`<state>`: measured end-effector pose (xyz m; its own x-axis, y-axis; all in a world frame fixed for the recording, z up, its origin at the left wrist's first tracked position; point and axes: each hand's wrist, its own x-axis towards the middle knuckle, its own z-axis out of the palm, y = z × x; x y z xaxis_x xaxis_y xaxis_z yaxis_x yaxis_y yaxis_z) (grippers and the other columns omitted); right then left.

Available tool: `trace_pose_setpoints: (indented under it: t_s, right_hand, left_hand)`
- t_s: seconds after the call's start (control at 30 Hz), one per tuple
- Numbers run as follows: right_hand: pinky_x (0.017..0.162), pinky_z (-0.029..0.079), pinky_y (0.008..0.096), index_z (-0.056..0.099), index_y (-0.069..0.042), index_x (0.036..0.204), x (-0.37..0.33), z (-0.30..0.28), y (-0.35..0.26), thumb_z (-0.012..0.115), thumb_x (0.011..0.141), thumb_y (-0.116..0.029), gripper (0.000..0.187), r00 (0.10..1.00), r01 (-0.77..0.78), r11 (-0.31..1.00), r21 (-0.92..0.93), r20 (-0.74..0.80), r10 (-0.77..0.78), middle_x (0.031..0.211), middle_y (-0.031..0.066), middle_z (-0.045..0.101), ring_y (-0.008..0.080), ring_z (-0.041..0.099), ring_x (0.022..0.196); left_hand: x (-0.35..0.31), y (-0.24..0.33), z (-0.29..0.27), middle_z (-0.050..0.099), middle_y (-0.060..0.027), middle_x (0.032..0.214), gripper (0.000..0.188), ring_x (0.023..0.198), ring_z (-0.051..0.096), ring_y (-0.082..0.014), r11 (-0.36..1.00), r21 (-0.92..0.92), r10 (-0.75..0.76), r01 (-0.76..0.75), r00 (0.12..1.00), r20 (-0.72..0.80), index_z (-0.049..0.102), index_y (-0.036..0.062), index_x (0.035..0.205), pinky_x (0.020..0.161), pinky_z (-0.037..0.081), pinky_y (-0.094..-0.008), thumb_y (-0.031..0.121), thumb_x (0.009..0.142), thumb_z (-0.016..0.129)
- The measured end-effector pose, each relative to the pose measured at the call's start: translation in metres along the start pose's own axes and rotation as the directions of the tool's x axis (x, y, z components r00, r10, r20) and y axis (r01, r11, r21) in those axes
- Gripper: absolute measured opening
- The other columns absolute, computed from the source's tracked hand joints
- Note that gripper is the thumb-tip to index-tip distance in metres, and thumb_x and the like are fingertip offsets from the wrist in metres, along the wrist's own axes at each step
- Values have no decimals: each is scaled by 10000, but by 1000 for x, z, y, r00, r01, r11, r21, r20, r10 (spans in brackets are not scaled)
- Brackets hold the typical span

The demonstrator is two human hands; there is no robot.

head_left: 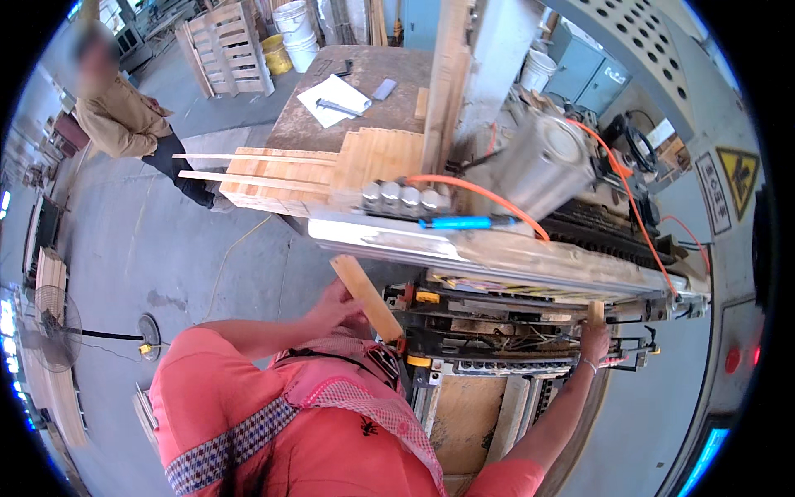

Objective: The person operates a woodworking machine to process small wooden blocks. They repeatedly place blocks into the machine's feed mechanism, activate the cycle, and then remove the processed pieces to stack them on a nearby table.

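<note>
My left hand (338, 305), a little blurred, is at the edge of a flat, pale wooden slat (364, 296). The slat lies tilted at the left end of the machine (497, 327), its lower end by an orange-red part; my fingers seem closed on its side. Over at the machine's right end, my right hand (594, 340) grips a short, light wooden piece (596, 311) whose top sticks up above the fingers. How far that piece reaches below my hand is hidden. Dark rails and yellow-tipped clamps lie between my hands.
Beyond the machine's metal beam (489, 248), stacked wooden slats (377, 157) sit by a brown table (364, 70) with paper and a caliper. A blue pen (468, 223) rests on the beam. Another person (124, 120) stands far left; a fan (54, 331) is at left.
</note>
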<state>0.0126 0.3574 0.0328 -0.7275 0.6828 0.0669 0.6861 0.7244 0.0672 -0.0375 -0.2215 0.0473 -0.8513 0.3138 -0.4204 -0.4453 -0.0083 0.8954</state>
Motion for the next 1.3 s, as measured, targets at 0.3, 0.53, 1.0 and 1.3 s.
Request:
trace_pose_setpoints:
  t_s: [0.3,0.53,1.0,1.3]
  right_hand:
    - [743,473,425,600,-30,1064,-114,-10,-67,645,771,-305,405,953,-54,990,133,-289,91,956,171,626,320,607,839]
    - [626,476,360,622,1,957,-240,-20,-94,663,752,-186,280,981,-26,926,376,-168,96,782,129,642,254,619,677]
    - [523,436,354,558,-3,712,-356,-36,-126,635,740,-121,144,985,-128,862,491,-39,168,580,172,497,280,540,534]
    - [791,473,395,641,-54,955,-392,-51,-139,630,749,-249,283,927,-375,872,313,125,354,964,153,629,341,590,907]
  left_hand:
    - [140,51,-182,575,16,769,247,640,522,-59,974,-61,184,-220,913,-364,595,51,1066,549,435,-207,210,888,534]
    - [262,75,-210,578,22,734,266,596,504,-46,988,-18,143,-152,956,-256,645,65,1042,523,418,-207,251,863,582]
    - [293,71,-204,586,26,732,264,610,524,-55,953,295,143,-65,957,-251,650,55,1013,526,455,-223,255,844,610]
    - [422,-7,-292,562,-95,1121,429,935,579,-224,995,-11,100,-101,995,-21,433,82,1284,740,496,-406,131,863,500]
